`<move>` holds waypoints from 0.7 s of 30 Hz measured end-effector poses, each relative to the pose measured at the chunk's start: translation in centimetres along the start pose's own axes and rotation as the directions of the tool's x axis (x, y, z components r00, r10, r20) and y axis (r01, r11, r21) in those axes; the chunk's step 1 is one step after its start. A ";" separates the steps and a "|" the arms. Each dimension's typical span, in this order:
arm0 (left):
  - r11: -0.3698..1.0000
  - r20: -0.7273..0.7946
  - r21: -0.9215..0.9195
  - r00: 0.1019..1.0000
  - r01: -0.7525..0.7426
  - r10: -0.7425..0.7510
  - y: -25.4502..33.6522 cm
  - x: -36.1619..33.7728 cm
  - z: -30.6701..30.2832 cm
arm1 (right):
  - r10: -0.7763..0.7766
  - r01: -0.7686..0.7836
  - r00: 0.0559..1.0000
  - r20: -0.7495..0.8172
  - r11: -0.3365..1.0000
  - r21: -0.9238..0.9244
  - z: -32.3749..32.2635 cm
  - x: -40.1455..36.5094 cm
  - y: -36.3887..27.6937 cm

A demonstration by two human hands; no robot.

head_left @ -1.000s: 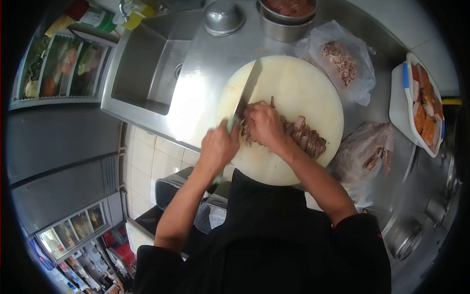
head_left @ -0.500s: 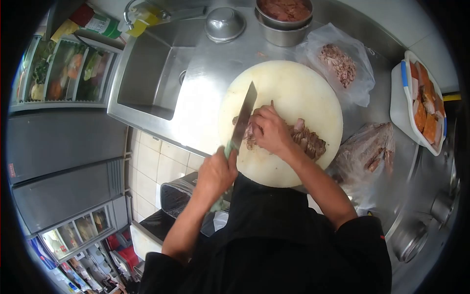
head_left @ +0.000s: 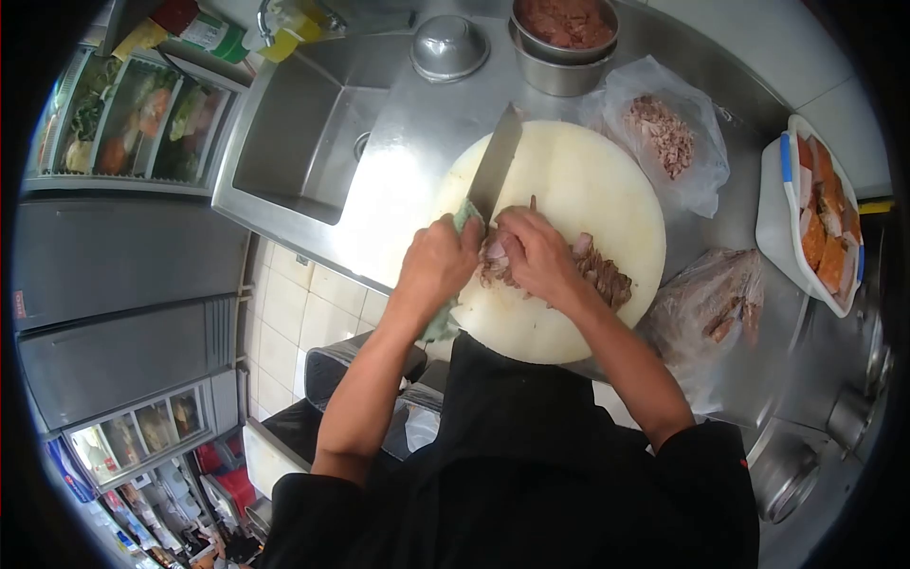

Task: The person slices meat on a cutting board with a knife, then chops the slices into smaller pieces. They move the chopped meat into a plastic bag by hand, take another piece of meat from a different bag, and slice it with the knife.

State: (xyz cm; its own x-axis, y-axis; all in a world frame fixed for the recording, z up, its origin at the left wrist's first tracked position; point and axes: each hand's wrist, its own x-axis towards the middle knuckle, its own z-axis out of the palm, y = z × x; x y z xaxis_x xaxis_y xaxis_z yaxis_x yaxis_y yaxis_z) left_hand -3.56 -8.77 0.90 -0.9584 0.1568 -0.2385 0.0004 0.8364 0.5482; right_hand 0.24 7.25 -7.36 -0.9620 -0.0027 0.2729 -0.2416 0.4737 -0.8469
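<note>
My left hand (head_left: 438, 261) is closed round the handle of a broad knife (head_left: 496, 161), with a pale green cloth (head_left: 466, 214) wrapped at the grip. The blade points away from me over the left part of a round, cream cutting board (head_left: 588, 161). With bent fingers, my right hand (head_left: 540, 251) presses on cooked meat (head_left: 493, 258) just right of the knife. Part of that meat is hidden under the fingers. Sliced brown meat (head_left: 607, 280) lies on the board beside my right wrist.
Behind the board stand an upturned metal bowl (head_left: 449, 47) and metal pots (head_left: 566, 71) with meat. A plastic bag (head_left: 706, 185) holds chopped meat; another bag (head_left: 697, 294) lies nearer. A white tub (head_left: 775, 194) of browned meat pieces is far right, a sink (head_left: 294, 152) left.
My left hand and the knife have moved away from me and slightly right. The blade now reaches past the board's far-left edge. My right hand stays on the meat.
</note>
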 end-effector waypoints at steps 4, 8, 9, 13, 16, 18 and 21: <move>0.998 0.092 -0.008 0.993 0.070 -0.069 1.2 -4.1 -1.9 | 0.021 -0.030 0.996 -0.089 0.995 -0.097 0.0 -0.9 -0.2; 1.000 -0.001 0.017 1.000 -0.012 0.012 0.4 -6.9 -1.0 | 0.094 -0.106 0.988 -0.125 0.990 -0.089 1.1 -1.3 -0.3; 0.999 0.028 0.029 0.999 0.024 -0.025 0.5 -7.3 -0.8 | 0.090 -0.107 0.986 -0.142 0.988 -0.113 1.3 -1.3 -0.2; 0.997 0.055 0.049 0.996 0.063 -0.066 0.1 -8.9 -0.2 | 0.059 -0.089 0.986 -0.156 0.978 -0.190 1.6 -1.3 -0.1; 0.995 0.066 0.059 0.994 0.084 -0.088 -0.3 -10.8 -0.3 | -0.015 -0.039 0.974 -0.227 0.973 -0.229 1.8 -1.2 0.1; 0.995 0.072 0.056 0.993 0.087 -0.091 -0.5 -10.7 0.0 | -0.051 -0.001 0.970 -0.240 0.978 -0.209 2.0 -1.2 0.4; 0.993 0.046 0.113 0.999 0.024 -0.029 -0.7 -8.7 1.5 | 0.010 -0.057 0.975 -0.220 0.976 -0.209 2.0 -1.1 0.3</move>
State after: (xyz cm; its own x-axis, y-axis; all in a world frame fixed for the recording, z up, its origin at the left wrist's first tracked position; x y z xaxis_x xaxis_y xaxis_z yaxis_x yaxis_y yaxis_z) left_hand 5.25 -9.96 1.37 -0.9440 0.1562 -0.2907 0.0099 0.8938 0.4483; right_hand 0.96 5.66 -8.82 -0.9129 0.1956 0.3582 -0.1545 0.6465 -0.7471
